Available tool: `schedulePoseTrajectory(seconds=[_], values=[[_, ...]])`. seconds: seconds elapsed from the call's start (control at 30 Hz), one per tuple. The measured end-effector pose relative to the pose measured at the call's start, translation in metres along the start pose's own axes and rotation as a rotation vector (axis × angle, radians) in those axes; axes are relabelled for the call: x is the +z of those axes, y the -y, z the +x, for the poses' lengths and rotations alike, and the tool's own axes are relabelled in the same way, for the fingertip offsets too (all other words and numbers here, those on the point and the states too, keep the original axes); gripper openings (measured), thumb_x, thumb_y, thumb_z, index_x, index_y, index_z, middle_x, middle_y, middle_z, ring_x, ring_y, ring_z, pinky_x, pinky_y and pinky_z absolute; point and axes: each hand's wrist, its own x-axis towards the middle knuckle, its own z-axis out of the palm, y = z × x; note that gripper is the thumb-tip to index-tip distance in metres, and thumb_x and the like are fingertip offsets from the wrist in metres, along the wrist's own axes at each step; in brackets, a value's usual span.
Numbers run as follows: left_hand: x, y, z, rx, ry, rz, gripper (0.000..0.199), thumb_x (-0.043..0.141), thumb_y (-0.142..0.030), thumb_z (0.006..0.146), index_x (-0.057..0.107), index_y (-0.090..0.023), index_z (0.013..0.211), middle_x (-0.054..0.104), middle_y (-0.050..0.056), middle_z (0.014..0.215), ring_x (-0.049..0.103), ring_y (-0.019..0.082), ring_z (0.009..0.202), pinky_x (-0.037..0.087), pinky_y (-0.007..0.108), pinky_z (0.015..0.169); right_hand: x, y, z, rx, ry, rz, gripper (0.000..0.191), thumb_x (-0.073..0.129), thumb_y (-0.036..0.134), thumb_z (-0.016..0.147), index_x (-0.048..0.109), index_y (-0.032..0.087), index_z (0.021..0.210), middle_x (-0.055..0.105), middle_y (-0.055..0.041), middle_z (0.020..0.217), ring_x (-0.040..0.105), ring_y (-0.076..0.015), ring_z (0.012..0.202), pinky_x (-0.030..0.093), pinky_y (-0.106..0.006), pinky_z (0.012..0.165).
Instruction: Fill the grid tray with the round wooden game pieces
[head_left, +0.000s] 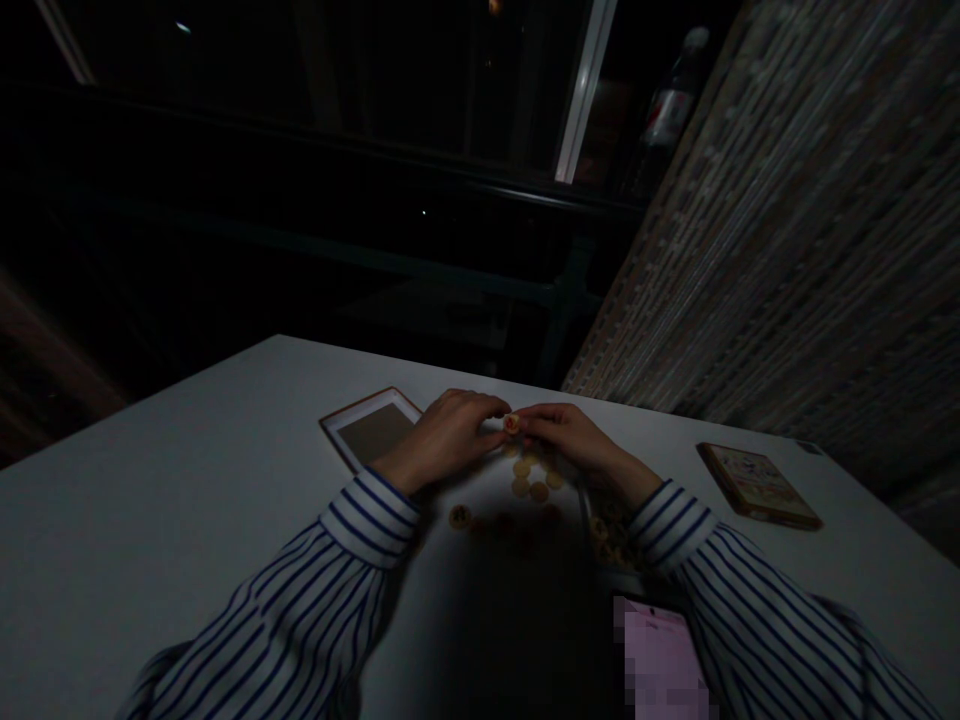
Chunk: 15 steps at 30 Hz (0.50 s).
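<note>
Between my two hands, above the white table (pixel 187 480), is a round wooden Chinese chess piece (pixel 511 424) with a red character on its face. The fingers of my right hand (pixel 570 432) pinch it from the right. My left hand (pixel 454 432) closes on its left edge with thumb and fingertips. Below lie several pale chess pieces (pixel 521 487), some overlapping. One piece with a dark character (pixel 460 516) sits nearer my left wrist. Several more dark-marked pieces (pixel 606 540) are in a box beside my right forearm, partly hidden by the sleeve.
A lidlike tray with a brown rim (pixel 349 410) lies behind my left hand. A phone (pixel 664 650) with a lit screen is at the front right. A flat decorated box (pixel 761 485) lies farther right. Beyond the table are a string curtain (pixel 750 230) and a bottle (pixel 670 115).
</note>
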Motion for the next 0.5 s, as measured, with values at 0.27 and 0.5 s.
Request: schedulePoseTrajectory(seconds=[0.27,0.5], values=[[-0.0025,-0.0046,0.0005,0.015,-0.013,-0.008,0.025,0.046,-0.032,0.083,0.060,-0.018,0.099,0.066,0.004,0.091,0.058,0.018,0.086,0.039,0.031,0.081,-0.0012,-0.0035,0.0004,0.003,0.002,-0.002,0.027,0.062,0.037,0.070,0.067,0.016,0.087,0.064,-0.0014,0.070,0.052,-0.0083,0.059,0.040,-0.021,0.058],[-0.0021,-0.0037,0.0005,0.038,0.004,0.036,0.025,0.046,-0.030,0.082,0.059,-0.017,0.099,0.065,0.005,0.092,0.057,0.019,0.087,0.039,0.033,0.083,0.0004,0.0001,-0.0014,-0.012,-0.029,-0.020,0.030,0.064,0.036,0.068,0.066,0.014,0.088,0.062,0.0001,0.064,0.054,-0.0098,0.060,0.040,-0.023,0.059]])
